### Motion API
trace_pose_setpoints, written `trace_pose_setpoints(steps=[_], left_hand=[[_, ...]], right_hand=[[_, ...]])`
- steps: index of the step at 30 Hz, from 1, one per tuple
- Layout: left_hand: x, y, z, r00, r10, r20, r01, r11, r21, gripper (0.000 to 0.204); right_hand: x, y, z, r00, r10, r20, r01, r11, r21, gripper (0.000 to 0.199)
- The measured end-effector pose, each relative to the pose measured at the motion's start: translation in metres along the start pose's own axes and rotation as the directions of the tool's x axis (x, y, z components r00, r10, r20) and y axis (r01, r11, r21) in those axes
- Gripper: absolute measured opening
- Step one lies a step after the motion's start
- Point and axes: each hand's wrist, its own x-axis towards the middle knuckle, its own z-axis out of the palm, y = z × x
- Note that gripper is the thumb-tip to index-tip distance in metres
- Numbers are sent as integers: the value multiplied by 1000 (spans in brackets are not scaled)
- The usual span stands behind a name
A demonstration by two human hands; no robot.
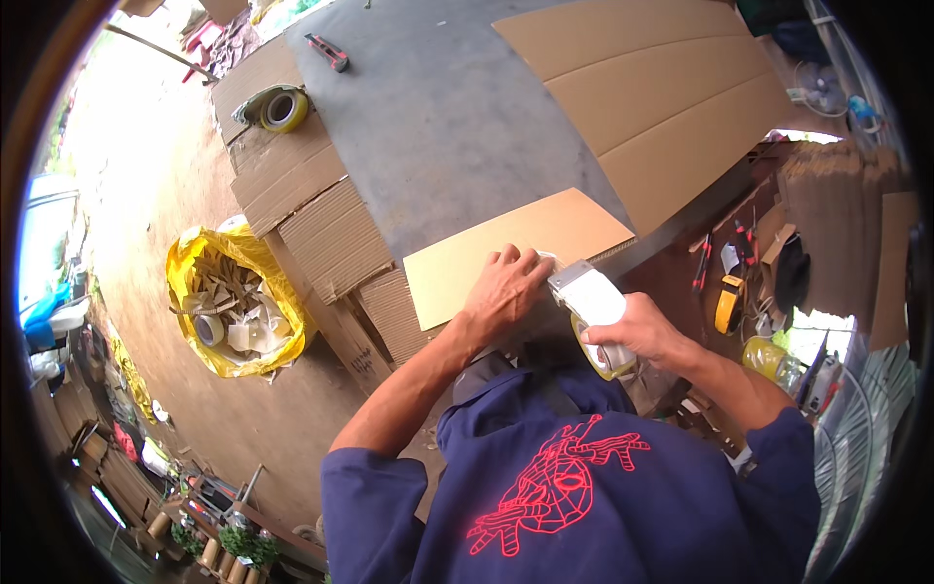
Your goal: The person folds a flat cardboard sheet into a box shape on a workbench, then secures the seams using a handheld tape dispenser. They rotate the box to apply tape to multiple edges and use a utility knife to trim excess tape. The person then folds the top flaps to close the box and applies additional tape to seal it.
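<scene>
A flat tan cardboard piece (506,241) lies at the near edge of the grey work surface (428,117). My left hand (504,290) grips its near edge, fingers bent over the top and thumb hidden. Clear, shiny film, apparently tape, shows by those fingertips. In my right hand (637,329) is a tape dispenser (590,292) with a white-metal body and a yellowish roll, its front end close to the left fingers. The fingers wrap round it, and the thumb lies along its side.
A large creased cardboard sheet (652,97) covers the far right. Corrugated pieces (321,234) line the left edge, with another tape roll (284,110) on them. A red-black cutter (329,53) lies far off. Left stands a yellow bag (292,336) of scraps; right are tools (728,304).
</scene>
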Motion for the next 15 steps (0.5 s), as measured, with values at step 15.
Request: trace_pose_setpoints(steps=[15], left_hand=[[8, -2, 3, 999, 28, -46, -28, 1000, 9, 63]], right_hand=[[-7, 23, 13, 993, -64, -104, 64, 998, -4, 31]])
